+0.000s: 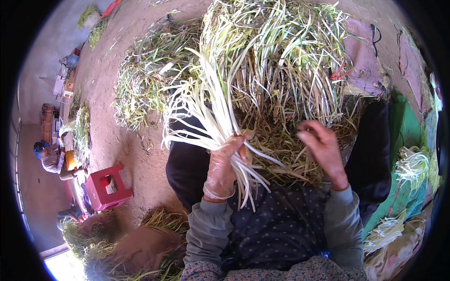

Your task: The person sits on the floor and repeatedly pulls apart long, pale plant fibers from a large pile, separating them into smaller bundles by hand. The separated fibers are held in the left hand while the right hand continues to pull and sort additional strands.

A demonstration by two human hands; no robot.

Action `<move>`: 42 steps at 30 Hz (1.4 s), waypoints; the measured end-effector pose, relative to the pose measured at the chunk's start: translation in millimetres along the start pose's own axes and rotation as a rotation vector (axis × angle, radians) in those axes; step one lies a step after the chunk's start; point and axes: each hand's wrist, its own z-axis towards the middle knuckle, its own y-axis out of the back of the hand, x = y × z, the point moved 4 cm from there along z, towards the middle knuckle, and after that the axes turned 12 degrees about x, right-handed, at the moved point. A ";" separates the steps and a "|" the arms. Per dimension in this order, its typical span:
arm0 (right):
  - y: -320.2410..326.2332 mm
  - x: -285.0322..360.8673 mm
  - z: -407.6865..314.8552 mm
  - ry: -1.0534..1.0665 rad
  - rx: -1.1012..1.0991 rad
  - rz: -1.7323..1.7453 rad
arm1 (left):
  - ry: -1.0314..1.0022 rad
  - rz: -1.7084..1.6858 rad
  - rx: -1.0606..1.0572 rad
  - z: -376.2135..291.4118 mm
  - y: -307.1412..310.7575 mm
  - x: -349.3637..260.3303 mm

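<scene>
My left hand [225, 158], in a clear plastic glove, grips a bunch of pale, peeled leafy vegetable stalks [214, 116]. Their leafy ends fan out up and to the left; the thin white lower ends hang over my dotted dark apron [281, 217]. To the right, my bare right hand [321, 145] is raised apart from the bunch. Its fingers are curled and blurred, so whether they hold anything is unclear. Beyond both hands lies a large heap of unpeeled stalks [288, 70] with brownish lower parts. Loose trimmings [281, 154] lie between my knees.
More stalks [151, 73] are piled at the left. A red plastic stool [109, 188] stands on the dirt floor. Peeled bundles [413, 163] rest on green sheeting [383, 200] at my right. A person [52, 158] sits at far left. A brown sack [147, 246] lies at lower left.
</scene>
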 end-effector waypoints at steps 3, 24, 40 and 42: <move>-47.9 26.4 35.5 0.041 0.323 0.213 | 0.082 0.052 -0.023 -6.7 0.4 1.7; -71.7 6.0 23.6 -0.023 0.231 0.469 | 0.026 0.167 -0.049 -5.5 -14.5 8.7; 54.0 -109.4 -49.3 -0.371 -0.098 -0.688 | -0.099 -0.091 -0.111 -4.3 30.5 -10.3; 74.7 -112.3 -60.9 -0.443 -0.143 -0.990 | -0.121 -0.109 -0.103 -3.3 33.3 -12.7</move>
